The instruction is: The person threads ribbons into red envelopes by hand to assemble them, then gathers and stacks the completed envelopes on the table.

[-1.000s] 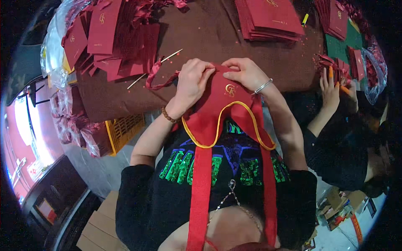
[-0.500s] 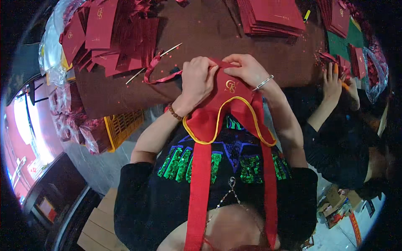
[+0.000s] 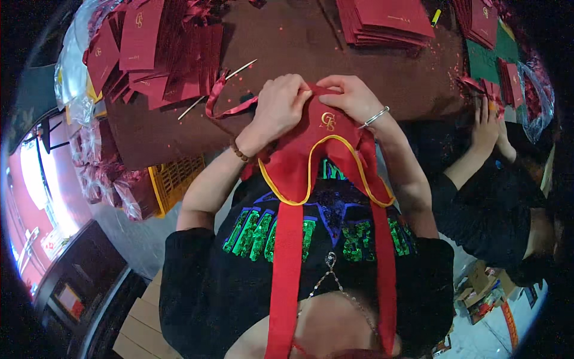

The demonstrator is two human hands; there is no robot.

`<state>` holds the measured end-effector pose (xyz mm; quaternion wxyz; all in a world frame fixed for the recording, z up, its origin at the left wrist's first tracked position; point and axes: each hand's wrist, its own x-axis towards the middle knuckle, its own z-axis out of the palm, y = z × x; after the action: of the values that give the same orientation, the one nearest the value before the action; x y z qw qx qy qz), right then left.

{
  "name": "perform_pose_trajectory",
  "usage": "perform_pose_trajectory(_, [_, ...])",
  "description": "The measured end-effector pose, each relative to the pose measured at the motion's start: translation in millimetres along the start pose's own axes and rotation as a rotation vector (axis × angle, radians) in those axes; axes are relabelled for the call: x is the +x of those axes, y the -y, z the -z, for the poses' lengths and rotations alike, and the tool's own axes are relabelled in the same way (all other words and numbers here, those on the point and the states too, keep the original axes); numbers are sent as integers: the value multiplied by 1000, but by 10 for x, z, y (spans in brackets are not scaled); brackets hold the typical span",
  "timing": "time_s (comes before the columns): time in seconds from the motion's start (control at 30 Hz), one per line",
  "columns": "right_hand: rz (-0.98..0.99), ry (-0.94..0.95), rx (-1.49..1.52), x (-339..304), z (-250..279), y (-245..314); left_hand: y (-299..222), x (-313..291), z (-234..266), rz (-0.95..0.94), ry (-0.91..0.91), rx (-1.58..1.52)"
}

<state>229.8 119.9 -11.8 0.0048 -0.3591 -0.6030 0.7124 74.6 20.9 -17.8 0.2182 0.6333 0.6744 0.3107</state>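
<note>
Between my hands is a dark red gift bag (image 3: 328, 121) with a gold emblem, its top edge pinched at both corners. My left hand (image 3: 281, 105), below a bead bracelet, closes on the left corner. My right hand (image 3: 351, 99), with a silver bangle at the wrist, pinches the right corner; what its fingertips cover is hidden. A dark red ribbon (image 3: 234, 111) trails leftward from behind my left hand and loops on the table. Its far end lies by a thin pale stick (image 3: 242, 67). The yellow-edged red apron (image 3: 287, 179) I wear overlaps the bag's lower part.
Dark red bags (image 3: 142, 39) pile at the far left of the brown table (image 3: 281, 42), with another stack (image 3: 391, 21) at the far middle. A yellow crate (image 3: 173, 179) stands below the left edge. At right, a co-worker's hands (image 3: 487, 128) work near ribbons.
My left hand has shifted slightly up with the bag's corner still in it. My right hand keeps its grip. The co-worker's hands at right have come closer together.
</note>
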Motion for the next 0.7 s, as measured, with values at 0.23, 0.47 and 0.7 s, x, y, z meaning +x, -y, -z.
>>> perform_pose_trajectory(0.23, [69,-34,-211,40,22,-71,-101,-39,-55,-206,-152,288])
perform_pose_trajectory(0.47, [121,-33,-248,-36,-16,22,-145,-124,-63,-301,-317,339])
perform_pose_trajectory(0.7, [-35,113,103,-30,-28,64,-79,-176,-110,-323,-358,260])
